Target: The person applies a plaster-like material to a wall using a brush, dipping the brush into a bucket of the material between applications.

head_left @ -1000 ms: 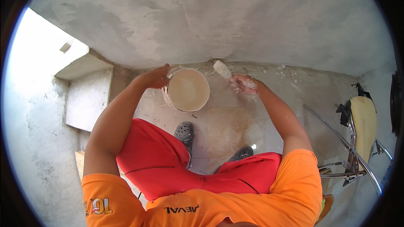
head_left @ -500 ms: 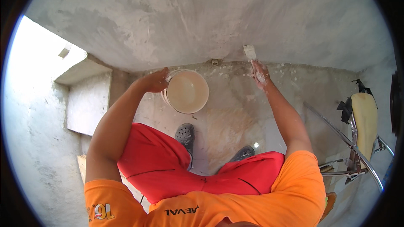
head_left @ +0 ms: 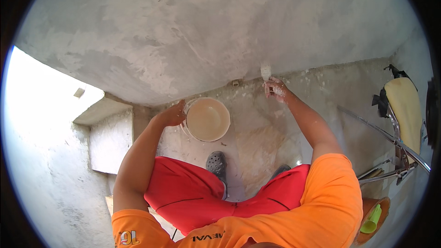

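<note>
- Grey wall (head_left: pixel 229 27) fills the upper view, streaked with pale and darker patches; the coat looks spread over much of it, but unevenly.
- Judging by those patches, the coating seems partly done: the darker areas and the strip along the floor (head_left: pixel 257 142) look thinner and may remain to be covered.
- Plenty of creamy liquid (head_left: pixel 208 120) shows inside the white bucket (head_left: pixel 185 127), so supply does not appear to be short.
- The person's left hand (head_left: pixel 174 114) is curled around the bucket's left edge, gripping it; the bucket sits just right of that hand, in front of the feet.
- The right hand (head_left: pixel 275 89), smeared with white, is closed around a small whitened brush (head_left: pixel 266 71), its head pointing away from the body.
- That brush is well apart from the bucket, to its right, near the foot of the wall; whether its tip touches the wall is hard to tell from above.
- A short pipe stub (head_left: pixel 235 83) stands between brush and bucket, at the wall's base.
</note>
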A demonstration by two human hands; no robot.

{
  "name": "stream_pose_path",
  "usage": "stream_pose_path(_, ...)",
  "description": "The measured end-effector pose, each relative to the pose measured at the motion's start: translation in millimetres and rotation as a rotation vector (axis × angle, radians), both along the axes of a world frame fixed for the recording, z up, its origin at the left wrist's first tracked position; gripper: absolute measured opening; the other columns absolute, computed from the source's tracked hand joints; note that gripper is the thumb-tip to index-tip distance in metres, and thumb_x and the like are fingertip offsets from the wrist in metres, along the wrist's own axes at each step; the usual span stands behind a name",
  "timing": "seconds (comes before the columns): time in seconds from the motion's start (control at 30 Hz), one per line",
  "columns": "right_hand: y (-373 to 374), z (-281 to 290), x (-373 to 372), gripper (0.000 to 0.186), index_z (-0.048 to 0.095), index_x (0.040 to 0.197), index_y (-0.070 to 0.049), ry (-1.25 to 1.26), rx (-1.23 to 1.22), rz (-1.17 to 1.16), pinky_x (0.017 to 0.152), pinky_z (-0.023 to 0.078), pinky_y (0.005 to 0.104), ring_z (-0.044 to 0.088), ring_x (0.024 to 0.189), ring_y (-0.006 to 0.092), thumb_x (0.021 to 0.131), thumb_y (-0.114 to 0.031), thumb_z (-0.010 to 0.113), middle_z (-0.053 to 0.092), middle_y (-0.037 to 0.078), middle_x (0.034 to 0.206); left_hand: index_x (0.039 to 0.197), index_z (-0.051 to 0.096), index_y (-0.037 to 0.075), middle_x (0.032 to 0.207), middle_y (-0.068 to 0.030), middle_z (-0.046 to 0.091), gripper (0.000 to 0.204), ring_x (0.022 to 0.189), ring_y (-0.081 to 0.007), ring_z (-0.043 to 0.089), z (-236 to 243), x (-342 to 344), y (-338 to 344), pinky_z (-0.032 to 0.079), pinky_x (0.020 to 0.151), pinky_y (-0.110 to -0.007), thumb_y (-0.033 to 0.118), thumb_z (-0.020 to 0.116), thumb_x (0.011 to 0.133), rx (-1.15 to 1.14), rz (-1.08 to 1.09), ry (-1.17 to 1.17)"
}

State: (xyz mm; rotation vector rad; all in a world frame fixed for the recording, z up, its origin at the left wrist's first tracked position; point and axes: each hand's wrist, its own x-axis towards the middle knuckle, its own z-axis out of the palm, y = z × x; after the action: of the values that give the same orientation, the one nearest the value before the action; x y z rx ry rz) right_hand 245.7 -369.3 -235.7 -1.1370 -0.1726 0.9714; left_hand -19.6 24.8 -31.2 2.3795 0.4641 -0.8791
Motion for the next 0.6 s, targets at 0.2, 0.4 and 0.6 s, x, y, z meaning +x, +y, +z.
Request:
stream_pose_path(0.2, -4, 5, -25, 0.026, 0.061, 0.115, -0.008, -0.017, -0.130, 0.060, 0.055, 0.048, 0.0317, 0.062, 0.064, 0.0178, 0.094, -0.021, 0.068, 0.069, 0.007, 0.094, 0.151, 0.015, -0.015, 0.124, -0.0354, 0.060, 0.082, 0.103, -0.0353, 0.069, -14, -3, 11, 0.052, 0.091, -0.039, 0.015, 0.059, 0.089, -0.006, -0.065, -0.065)
stream_pose_path(0.4, 2, -26, -6, 0.020, 0.066, 0.101, 0.000, 0.074, -0.369, 0.031, 0.053, 0.050, 0.0326, 0.062, 0.060, 0.0181, 0.094, -0.019, 0.068, 0.065, 0.007, 0.076, 0.136, 0.028, -0.014, 0.102, -0.0257, 0.067, 0.055, 0.080, -0.0290, 0.072, 7, -6, -10, 0.056, 0.073, -0.039, 0.008, 0.052, 0.091, -0.052, -0.002, -0.025)
stream_pose_path(0.6, 21, 24, 6, 0.019, 0.065, 0.107, 0.001, -0.012, -0.115, 0.138, 0.056, 0.052, 0.0347, 0.061, 0.059, 0.0188, 0.096, -0.014, 0.065, 0.067, 0.009, 0.074, 0.133, 0.029, -0.013, 0.103, -0.0251, 0.067, 0.052, 0.081, -0.0264, 0.072, -3, -12, 6, 0.057, 0.072, -0.037, 0.010, 0.051, 0.092, -0.077, 0.017, -0.015)
